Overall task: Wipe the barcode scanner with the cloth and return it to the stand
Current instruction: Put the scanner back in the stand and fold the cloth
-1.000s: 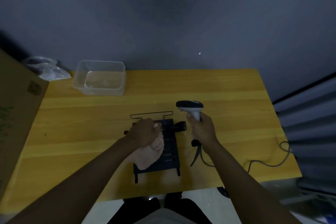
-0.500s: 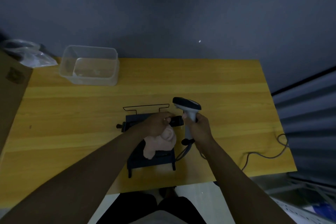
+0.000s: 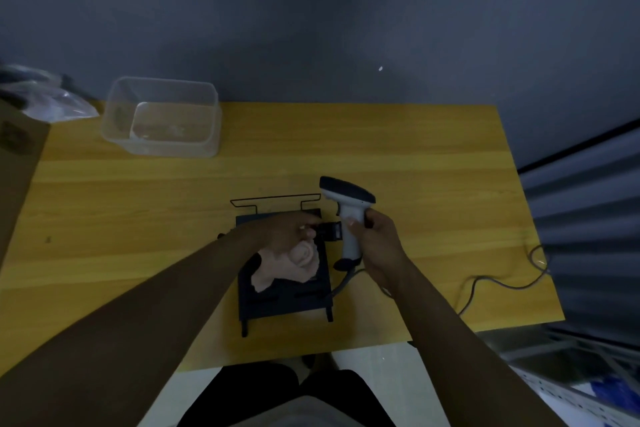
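Note:
A grey and dark barcode scanner (image 3: 348, 204) is held upright by its handle in my right hand (image 3: 379, 243), just right of the black stand (image 3: 287, 295). Its cable (image 3: 498, 282) trails right across the wooden table (image 3: 138, 204). My left hand (image 3: 287, 230) holds a pale pink cloth (image 3: 287, 265) that hangs over the stand. The left fingertips reach the black knob (image 3: 330, 229) on the stand's right side, close to the scanner handle.
A clear plastic container (image 3: 162, 116) stands at the table's back left. A cardboard box (image 3: 17, 163) and a plastic bag (image 3: 52, 104) sit at the left edge. The table's right edge borders grey shutter panels (image 3: 588, 218).
My left hand with the cloth has moved right along the stand, from its middle to the knob beside the scanner. My right hand stays closed on the scanner, which stays upright.

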